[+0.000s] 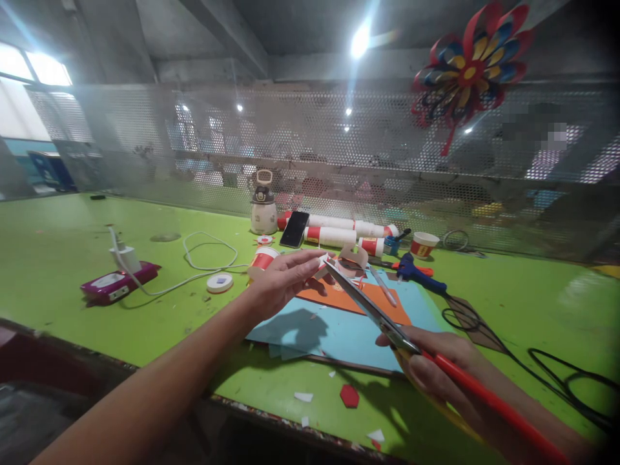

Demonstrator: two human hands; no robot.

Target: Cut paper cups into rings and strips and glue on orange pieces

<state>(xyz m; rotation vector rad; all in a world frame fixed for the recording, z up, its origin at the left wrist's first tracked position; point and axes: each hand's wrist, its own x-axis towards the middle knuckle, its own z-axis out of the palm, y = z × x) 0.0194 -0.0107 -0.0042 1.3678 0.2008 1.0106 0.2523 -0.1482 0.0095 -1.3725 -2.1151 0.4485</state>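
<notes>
My left hand (285, 281) is closed on a small white paper piece (323, 263) at its fingertips, above light blue paper (339, 339) and an orange sheet (334, 296). In my right hand (431, 365) are long scissors (371, 307) with red and yellow handles; their tips reach the white piece. Whether the blades touch it is hard to tell. Behind the tips lies a curled pale paper strip (354, 258). A pen (382, 286) rests on the sheets. Beside my left hand stands a red and white paper cup (264, 259).
Stacked paper cups (330, 236), a phone (294, 229) and a bottle (264, 210) stand at the back. A blue glue gun (419, 274) with a black cord lies right. A purple power strip (119, 284) with a white cable is left. Scraps and a red hexagon (349, 396) lie near the front edge.
</notes>
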